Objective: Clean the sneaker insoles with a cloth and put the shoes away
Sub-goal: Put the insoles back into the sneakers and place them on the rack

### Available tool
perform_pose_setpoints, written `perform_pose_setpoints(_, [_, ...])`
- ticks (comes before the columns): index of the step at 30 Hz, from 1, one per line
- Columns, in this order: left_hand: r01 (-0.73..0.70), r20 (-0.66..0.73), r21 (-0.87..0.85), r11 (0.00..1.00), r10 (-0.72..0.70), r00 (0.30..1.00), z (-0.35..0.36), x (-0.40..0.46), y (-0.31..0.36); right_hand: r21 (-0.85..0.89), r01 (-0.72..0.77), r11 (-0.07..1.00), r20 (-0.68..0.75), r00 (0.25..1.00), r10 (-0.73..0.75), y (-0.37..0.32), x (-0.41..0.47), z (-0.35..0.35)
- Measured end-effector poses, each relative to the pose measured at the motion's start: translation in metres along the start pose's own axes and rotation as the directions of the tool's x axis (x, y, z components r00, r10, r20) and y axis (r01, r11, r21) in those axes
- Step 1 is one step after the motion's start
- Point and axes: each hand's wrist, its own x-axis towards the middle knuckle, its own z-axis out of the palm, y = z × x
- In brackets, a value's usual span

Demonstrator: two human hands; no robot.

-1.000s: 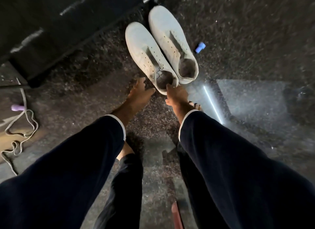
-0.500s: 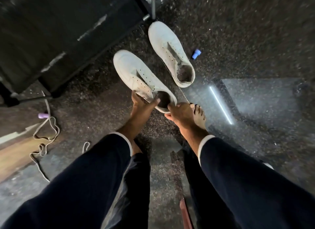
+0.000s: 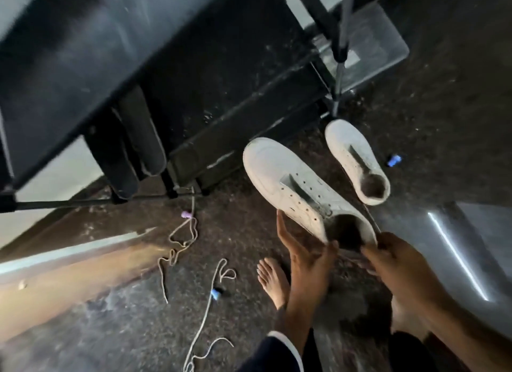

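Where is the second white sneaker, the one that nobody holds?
In the head view the free sneaker stands on the floor at upper right, beyond the held sneaker, with a small blue piece just right of it.

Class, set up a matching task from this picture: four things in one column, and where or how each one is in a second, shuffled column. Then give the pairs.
Things
1. near sneaker
2. far sneaker
3. laces
4. insoles

States
A. loose on the floor
B. propped against the dark furniture
C. held at the heel by both hands
D. standing alone on the floor

Pairs: 1-C, 2-D, 3-A, 4-B
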Motion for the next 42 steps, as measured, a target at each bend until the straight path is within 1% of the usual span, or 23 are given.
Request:
perform_pose_setpoints(1, [-0.051,-0.028,-0.098,0.994,0.048,0.998,0.003,-0.005,0.005,-0.001,-0.007,1.000,0.029,1.000,0.007,-0.003,-0.002,-0.004])
perform_pose_setpoints(2, [-0.071,-0.049,-0.173,0.982,0.064,0.997,-0.004,-0.005,0.000,0.034,-0.001,0.999,0.077,0.997,-0.002,-0.010,-0.002,-0.009])
perform_pose_setpoints(3, [-0.084,-0.057,-0.218,0.972,0.073,0.996,-0.005,-0.006,0.001,0.105,-0.019,0.994,0.126,0.992,0.005,-0.017,0.000,-0.011])
perform_pose_setpoints(4, [-0.099,-0.055,-0.262,0.960,0.088,0.995,-0.010,-0.006,0.001,0.195,-0.010,0.981,0.178,0.984,-0.025,-0.026,0.000,-0.011])
perform_pose_setpoints(5, [-0.125,-0.063,-0.263,0.957,0.113,0.992,-0.014,-0.007,0.006,0.276,-0.012,0.961,0.217,0.975,-0.050,-0.029,0.003,-0.012])
perform_pose_setpoints(6, [-0.143,-0.057,-0.296,0.945,0.132,0.990,-0.018,-0.009,0.016,0.363,0.011,0.932,0.246,0.963,-0.108,-0.037,0.003,-0.013])
perform_pose_setpoints(8, [-0.182,-0.067,-0.324,0.928,0.170,0.983,-0.026,-0.006,0.028,0.419,0.088,0.904,0.294,0.928,-0.227,-0.054,0.006,-0.014])
perform_pose_setpoints(10, [-0.208,-0.067,-0.352,0.912,0.197,0.978,-0.040,0.003,0.035,0.433,0.142,0.890,0.307,0.905,-0.293,-0.072,0.009,-0.011])
perform_pose_setpoints(13, [-0.283,-0.099,-0.331,0.900,0.265,0.959,-0.063,0.013,0.051,0.406,0.249,0.879,0.271,0.886,-0.377,-0.094,0.020,0.001])
perform_pose_setpoints(15, [-0.302,-0.108,-0.347,0.888,0.283,0.953,-0.078,0.016,0.061,0.385,0.306,0.871,0.270,0.865,-0.423,-0.113,0.021,0.007])
perform_pose_setpoints(20, [-0.357,-0.124,-0.331,0.874,0.334,0.934,-0.111,0.028,0.083,0.282,0.388,0.877,0.311,0.828,-0.466,-0.155,0.021,0.021])
perform_pose_setpoints(25, [-0.382,-0.167,-0.323,0.866,0.345,0.924,-0.137,0.048,0.100,0.236,0.453,0.860,0.250,0.827,-0.504,-0.193,0.025,0.044])
perform_pose_setpoints(30, [-0.358,-0.178,-0.282,0.890,0.318,0.931,-0.160,0.074,0.115,0.175,0.432,0.885,0.168,0.872,-0.460,-0.228,0.034,0.074])
perform_pose_setpoints(33, [-0.331,-0.168,-0.261,0.907,0.295,0.941,-0.172,0.091,0.123,0.161,0.425,0.891,0.129,0.886,-0.445,-0.244,0.040,0.084])
perform_pose_setpoints(37, [-0.302,-0.162,-0.265,0.916,0.267,0.950,-0.183,0.104,0.131,0.090,0.412,0.907,0.083,0.904,-0.419,-0.257,0.051,0.099])
perform_pose_setpoints(42, [-0.308,-0.156,-0.273,0.911,0.274,0.949,-0.186,0.112,0.128,-0.029,0.409,0.912,0.084,0.910,-0.405,-0.270,0.067,0.110])
